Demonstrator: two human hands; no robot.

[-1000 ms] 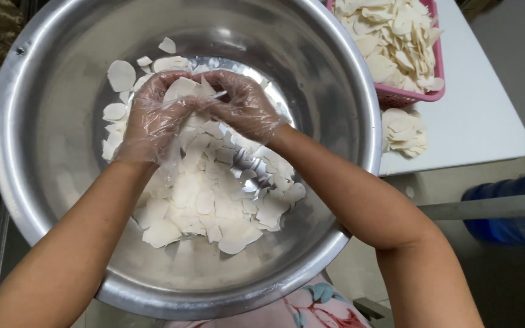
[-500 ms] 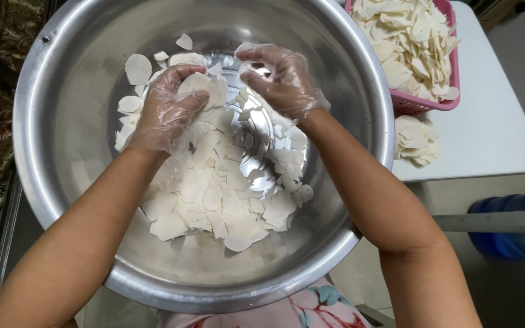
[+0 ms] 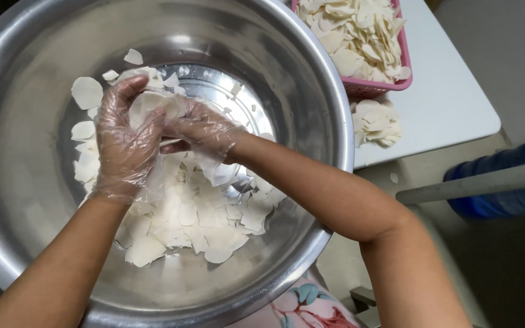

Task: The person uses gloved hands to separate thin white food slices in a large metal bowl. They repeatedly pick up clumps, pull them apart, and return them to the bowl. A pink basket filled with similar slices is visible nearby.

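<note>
Over the bowl: both hands meet above a large round stainless-steel bowl (image 3: 311,91), each in a thin clear plastic glove.
Left hand (image 3: 126,143): fingers curled, pinching a clump of thin white dough-like slices (image 3: 150,103) against the other hand.
Right hand (image 3: 205,130): fingers pressed together on the same clump.
Loose slices (image 3: 192,222): heaped on the bowl's floor under the wrists, a few stuck up the far wall.
Beside the bowl: a pink plastic basket (image 3: 377,88) of more slices on a white tabletop (image 3: 451,103); a small pile (image 3: 375,121) just in front of the basket.
</note>
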